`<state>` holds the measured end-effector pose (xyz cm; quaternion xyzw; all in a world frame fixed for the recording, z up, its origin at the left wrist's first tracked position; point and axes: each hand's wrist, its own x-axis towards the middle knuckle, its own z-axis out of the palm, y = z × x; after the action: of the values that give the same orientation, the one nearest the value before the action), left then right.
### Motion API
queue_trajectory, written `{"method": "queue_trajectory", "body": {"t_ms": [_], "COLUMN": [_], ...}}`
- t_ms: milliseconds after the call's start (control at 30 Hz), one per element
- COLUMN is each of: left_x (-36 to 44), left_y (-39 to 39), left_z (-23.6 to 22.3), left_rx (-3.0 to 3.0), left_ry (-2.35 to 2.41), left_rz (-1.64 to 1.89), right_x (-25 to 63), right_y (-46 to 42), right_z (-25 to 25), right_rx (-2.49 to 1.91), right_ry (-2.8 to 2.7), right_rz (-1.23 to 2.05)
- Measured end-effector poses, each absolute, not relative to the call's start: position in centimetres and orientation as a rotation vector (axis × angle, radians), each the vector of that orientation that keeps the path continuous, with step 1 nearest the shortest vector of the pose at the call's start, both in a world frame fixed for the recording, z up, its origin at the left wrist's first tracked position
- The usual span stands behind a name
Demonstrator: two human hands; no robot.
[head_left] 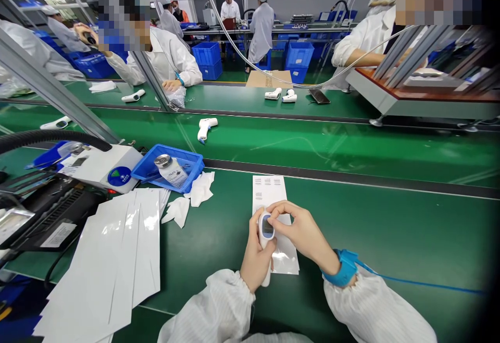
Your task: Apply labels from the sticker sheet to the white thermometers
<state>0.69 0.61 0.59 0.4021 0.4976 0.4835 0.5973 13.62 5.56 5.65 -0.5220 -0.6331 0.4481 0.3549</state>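
Note:
My left hand (pixel 257 259) is closed round a white handheld infrared thermometer (pixel 266 227), its blue-rimmed screen facing up. The fingers of my right hand (pixel 299 225) are bent together at the screen's upper right edge. Whether something thin is pinched between those fingertips is hidden. Under both hands lies a white label sheet (pixel 269 186) with a few printed labels left near its far end. A blue wrist strap (pixel 344 267) with a cord circles my right wrist.
At left are a stack of white sheets (pixel 113 259), a blue tray (pixel 195 168) with a metal-capped bottle (pixel 172 171), crumpled wipes (pixel 200 189) and a white device (pixel 105 163). Another thermometer (pixel 205 128) lies on the green conveyor belt (pixel 312 142). Co-workers sit across it.

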Motion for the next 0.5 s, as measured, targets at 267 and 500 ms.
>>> {"method": "queue_trajectory", "body": {"t_ms": [267, 500], "left_x": [0.63, 0.59], "left_y": [0.59, 0.51], "left_z": [0.52, 0.27], "left_rx": [0.946, 0.965], "left_ry": [1.172, 1.182], "left_rz": [1.098, 1.114], "right_x": [13.9, 13.94], "right_y": [6.23, 6.47], "right_z": [6.17, 6.15], "right_rx": [-1.348, -1.361], "right_ry": [-1.704, -1.717], "right_rz": [1.185, 1.189]}}
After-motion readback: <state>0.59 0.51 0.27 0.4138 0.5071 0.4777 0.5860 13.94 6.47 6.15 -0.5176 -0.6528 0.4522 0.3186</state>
